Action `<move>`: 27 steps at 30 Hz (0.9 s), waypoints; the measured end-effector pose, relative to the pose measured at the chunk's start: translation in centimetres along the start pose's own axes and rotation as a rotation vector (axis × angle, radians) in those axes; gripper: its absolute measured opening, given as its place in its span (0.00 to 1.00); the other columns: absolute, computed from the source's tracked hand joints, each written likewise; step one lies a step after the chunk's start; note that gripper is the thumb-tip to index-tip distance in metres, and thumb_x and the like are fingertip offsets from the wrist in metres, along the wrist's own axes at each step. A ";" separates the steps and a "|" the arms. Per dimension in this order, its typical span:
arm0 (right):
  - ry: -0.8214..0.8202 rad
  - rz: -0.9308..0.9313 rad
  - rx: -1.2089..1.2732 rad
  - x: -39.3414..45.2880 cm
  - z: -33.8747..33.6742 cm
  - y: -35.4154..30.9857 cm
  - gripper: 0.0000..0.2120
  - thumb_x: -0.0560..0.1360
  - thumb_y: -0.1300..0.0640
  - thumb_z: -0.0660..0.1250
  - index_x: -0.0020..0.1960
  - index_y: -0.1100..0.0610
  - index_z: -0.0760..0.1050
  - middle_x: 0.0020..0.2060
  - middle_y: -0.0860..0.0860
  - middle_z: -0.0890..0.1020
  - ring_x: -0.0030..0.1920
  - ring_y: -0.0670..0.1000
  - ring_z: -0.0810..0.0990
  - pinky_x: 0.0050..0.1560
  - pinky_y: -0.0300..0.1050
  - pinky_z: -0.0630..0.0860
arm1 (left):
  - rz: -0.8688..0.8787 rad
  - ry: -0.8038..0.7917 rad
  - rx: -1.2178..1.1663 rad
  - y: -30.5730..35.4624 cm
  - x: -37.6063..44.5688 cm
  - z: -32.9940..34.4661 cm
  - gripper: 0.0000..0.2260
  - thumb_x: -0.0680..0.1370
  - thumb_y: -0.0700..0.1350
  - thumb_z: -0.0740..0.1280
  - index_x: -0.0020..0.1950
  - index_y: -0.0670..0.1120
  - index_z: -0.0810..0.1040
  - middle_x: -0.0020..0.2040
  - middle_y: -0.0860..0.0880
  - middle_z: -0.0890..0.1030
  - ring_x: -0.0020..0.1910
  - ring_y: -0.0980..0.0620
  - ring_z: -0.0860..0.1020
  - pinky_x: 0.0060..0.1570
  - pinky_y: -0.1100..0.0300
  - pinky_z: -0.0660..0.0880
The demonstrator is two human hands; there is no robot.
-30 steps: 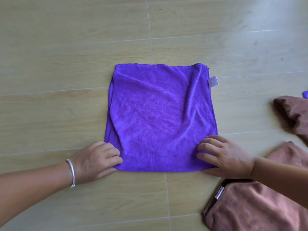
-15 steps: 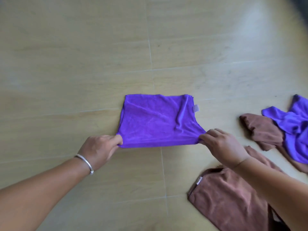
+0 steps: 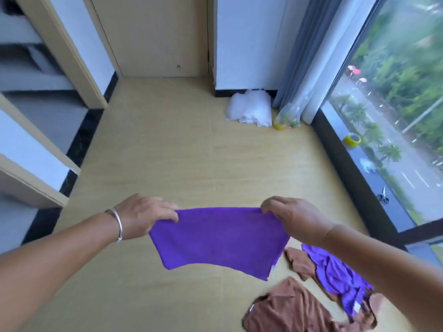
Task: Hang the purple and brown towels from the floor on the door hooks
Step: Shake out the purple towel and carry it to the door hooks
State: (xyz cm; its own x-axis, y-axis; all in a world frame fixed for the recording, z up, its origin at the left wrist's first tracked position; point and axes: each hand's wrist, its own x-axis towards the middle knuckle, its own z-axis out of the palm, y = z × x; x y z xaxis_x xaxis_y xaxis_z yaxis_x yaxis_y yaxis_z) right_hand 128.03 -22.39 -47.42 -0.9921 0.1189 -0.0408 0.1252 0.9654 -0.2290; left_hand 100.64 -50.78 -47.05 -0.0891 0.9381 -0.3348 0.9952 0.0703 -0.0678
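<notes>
A purple towel (image 3: 219,238) hangs in the air in front of me, stretched between both hands. My left hand (image 3: 143,215) pinches its upper left corner and my right hand (image 3: 294,218) pinches its upper right corner. Low on the right, a second purple towel (image 3: 335,271) lies crumpled on the floor over a brown towel (image 3: 300,261). Another brown towel (image 3: 287,310) lies spread at the bottom edge. A closed wooden door (image 3: 153,34) stands at the far end of the room; no hooks show on its visible lower part.
White bags (image 3: 249,107) and a clear bag with a yellow base (image 3: 286,116) sit by the far wall near grey curtains (image 3: 304,56). A large window (image 3: 395,104) fills the right side, with yellow tape (image 3: 352,140) and scissors (image 3: 382,197) on its sill. Open doorways (image 3: 48,92) line the left.
Both hands have lifted the purple towel off the floor by its near corners. My view has swung up from the floor to the room and door.
</notes>
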 end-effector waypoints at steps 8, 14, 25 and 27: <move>0.140 -0.176 -0.160 -0.3 -27.2 -10.0 0.26 0.69 0.63 0.56 0.61 0.41 0.73 0.59 0.37 0.75 0.52 0.46 0.77 0.43 0.36 0.69 | 0.010 0.405 -0.012 -2.4 -13.7 -25.6 0.16 0.74 0.40 0.62 0.56 0.56 0.79 0.57 0.66 0.78 0.47 0.56 0.79 0.43 0.61 0.72; 0.370 -0.146 -0.276 1.1 -39.3 -15.7 0.16 0.70 0.39 0.59 0.53 0.40 0.79 0.47 0.34 0.81 0.45 0.40 0.68 0.50 0.40 0.69 | -0.105 0.619 0.110 -3.2 -18.6 -35.9 0.09 0.75 0.57 0.63 0.50 0.59 0.80 0.44 0.64 0.79 0.45 0.61 0.73 0.48 0.64 0.59; 0.406 -0.108 -0.109 3.7 -49.2 -22.3 0.11 0.75 0.62 0.63 0.47 0.46 0.75 0.44 0.40 0.77 0.44 0.41 0.75 0.46 0.39 0.73 | -0.200 0.805 0.137 -4.2 -23.8 -45.5 0.16 0.76 0.35 0.60 0.49 0.59 0.70 0.55 0.63 0.70 0.45 0.58 0.72 0.40 0.58 0.74; 0.382 -0.134 -0.156 4.2 -49.6 -23.4 0.18 0.76 0.65 0.58 0.52 0.43 0.74 0.51 0.41 0.77 0.49 0.45 0.75 0.49 0.42 0.74 | -0.192 0.792 0.199 -4.3 -24.1 -46.5 0.22 0.72 0.31 0.58 0.51 0.60 0.69 0.59 0.65 0.68 0.50 0.59 0.70 0.42 0.58 0.74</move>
State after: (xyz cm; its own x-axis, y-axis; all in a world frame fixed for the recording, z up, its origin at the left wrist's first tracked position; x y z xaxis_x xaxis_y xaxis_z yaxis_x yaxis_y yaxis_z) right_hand 120.31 -32.97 6.02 -0.9365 0.0388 0.3485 0.0202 0.9982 -0.0569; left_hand 100.40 -57.92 5.06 -0.1277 0.8822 0.4532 0.9333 0.2615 -0.2460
